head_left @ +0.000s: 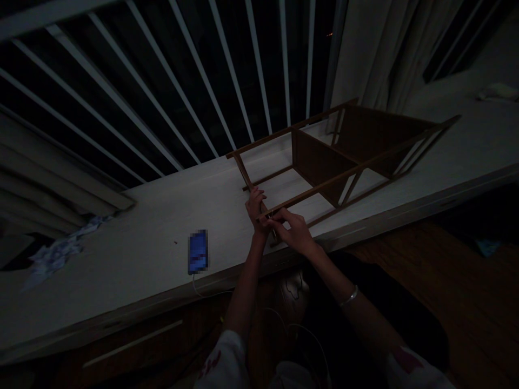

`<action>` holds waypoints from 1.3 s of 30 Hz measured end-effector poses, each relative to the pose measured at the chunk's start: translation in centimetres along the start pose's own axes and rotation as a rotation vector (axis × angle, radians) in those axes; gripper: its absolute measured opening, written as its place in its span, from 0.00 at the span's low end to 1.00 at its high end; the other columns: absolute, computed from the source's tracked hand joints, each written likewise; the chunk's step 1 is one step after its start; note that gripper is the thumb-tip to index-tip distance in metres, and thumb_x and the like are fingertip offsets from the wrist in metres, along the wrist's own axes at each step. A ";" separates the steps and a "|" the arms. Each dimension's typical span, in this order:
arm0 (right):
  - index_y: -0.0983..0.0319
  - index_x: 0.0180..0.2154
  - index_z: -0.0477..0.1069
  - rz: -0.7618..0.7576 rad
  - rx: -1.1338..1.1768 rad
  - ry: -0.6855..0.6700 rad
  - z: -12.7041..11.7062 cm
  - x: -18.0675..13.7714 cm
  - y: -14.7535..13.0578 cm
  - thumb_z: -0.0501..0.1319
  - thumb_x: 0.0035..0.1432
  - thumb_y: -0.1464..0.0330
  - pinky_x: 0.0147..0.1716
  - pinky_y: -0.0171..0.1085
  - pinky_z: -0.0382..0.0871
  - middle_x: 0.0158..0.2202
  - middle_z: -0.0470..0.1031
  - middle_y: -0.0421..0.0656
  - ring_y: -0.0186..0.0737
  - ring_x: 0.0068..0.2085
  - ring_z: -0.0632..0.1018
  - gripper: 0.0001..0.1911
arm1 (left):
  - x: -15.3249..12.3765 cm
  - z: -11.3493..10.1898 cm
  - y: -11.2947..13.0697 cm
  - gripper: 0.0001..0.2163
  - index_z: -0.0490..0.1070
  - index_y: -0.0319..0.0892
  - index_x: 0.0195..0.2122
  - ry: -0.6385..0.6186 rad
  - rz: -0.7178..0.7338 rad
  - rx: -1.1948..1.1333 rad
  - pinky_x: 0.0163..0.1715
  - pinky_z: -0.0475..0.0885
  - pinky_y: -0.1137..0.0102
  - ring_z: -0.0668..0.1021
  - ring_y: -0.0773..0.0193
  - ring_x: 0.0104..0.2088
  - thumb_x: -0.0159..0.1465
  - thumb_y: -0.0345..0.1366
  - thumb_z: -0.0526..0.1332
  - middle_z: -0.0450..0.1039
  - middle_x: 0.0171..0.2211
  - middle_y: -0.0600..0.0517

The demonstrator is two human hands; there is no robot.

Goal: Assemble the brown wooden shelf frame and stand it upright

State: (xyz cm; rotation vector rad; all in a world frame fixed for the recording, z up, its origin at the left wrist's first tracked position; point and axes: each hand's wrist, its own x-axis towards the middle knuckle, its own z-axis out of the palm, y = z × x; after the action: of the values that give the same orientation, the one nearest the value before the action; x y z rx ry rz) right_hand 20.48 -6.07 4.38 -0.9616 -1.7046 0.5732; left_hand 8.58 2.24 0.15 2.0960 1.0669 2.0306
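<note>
A brown wooden rack [324,186] with shelf panels lies on its side on the white window ledge [156,229]. My left hand [256,208] is closed around the end crossbar of the rack, close to its near corner. Right beside it, my right hand [295,232] pinches at that same corner, thumb and fingertips together. Something small, perhaps a bit of metal, shows at those fingertips, but the dim light hides what it is. The two hands almost touch.
A phone [198,252] with a lit screen lies on the ledge to the left, a white cable [203,295] running off it. Near it is a tiny dark piece [175,242]. Crumpled plastic [60,251] lies far left. White window bars [198,70] stand behind.
</note>
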 end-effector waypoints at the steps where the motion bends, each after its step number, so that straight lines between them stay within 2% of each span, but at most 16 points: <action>1: 0.60 0.31 0.67 -0.001 -0.023 -0.020 -0.2 0.1 -0.2 0.54 0.58 0.62 0.32 0.32 0.65 0.29 0.73 0.40 0.34 0.30 0.74 0.09 | 0.0 0.0 -0.1 0.34 0.67 0.43 0.37 -0.001 0.006 0.003 0.50 0.60 0.55 0.68 0.52 0.54 0.56 0.63 0.32 0.70 0.43 0.45; 10: 0.60 0.31 0.68 0.009 -0.535 -0.117 -1.0 0.3 -1.5 0.49 0.62 0.59 0.26 0.32 0.54 0.27 0.75 0.42 0.35 0.27 0.74 0.15 | 0.0 0.0 0.1 0.34 0.67 0.43 0.37 -0.011 0.006 0.007 0.50 0.61 0.55 0.68 0.51 0.54 0.56 0.63 0.31 0.70 0.43 0.44; 16: 0.62 0.30 0.69 0.062 -0.715 -0.205 -0.1 0.4 -2.4 0.44 0.64 0.61 0.24 0.34 0.50 0.27 0.77 0.45 0.36 0.26 0.75 0.20 | 0.2 -0.2 0.5 0.35 0.67 0.42 0.36 -0.017 -0.026 0.014 0.50 0.60 0.55 0.68 0.51 0.54 0.55 0.64 0.31 0.71 0.42 0.44; 21: 0.62 0.32 0.69 0.099 -0.741 -0.223 0.4 0.4 -2.5 0.43 0.64 0.63 0.24 0.34 0.51 0.28 0.77 0.46 0.38 0.27 0.77 0.19 | 0.1 -0.2 0.4 0.35 0.66 0.43 0.36 -0.014 -0.015 0.035 0.50 0.60 0.55 0.68 0.52 0.54 0.55 0.63 0.30 0.70 0.42 0.44; 31: 0.62 0.32 0.70 0.170 -0.667 -0.181 1.2 0.2 -2.0 0.42 0.65 0.64 0.25 0.34 0.55 0.29 0.78 0.46 0.39 0.28 0.77 0.20 | 0.1 -0.1 0.4 0.34 0.67 0.43 0.36 -0.021 -0.019 0.024 0.50 0.61 0.55 0.68 0.51 0.54 0.55 0.63 0.31 0.71 0.42 0.44; 39: 0.62 0.31 0.71 0.169 -0.650 -0.123 1.3 0.0 -1.9 0.44 0.64 0.64 0.25 0.34 0.54 0.27 0.78 0.46 0.39 0.27 0.77 0.20 | 0.1 0.0 0.3 0.35 0.67 0.42 0.36 -0.019 -0.020 0.026 0.51 0.61 0.54 0.68 0.51 0.54 0.55 0.64 0.31 0.71 0.42 0.44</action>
State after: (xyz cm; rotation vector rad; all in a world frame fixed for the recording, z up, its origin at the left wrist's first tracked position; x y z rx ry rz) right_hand 18.69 -7.02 5.43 -1.5637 -1.9766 0.1760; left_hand 8.66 2.06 0.38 2.1039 1.1121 1.9944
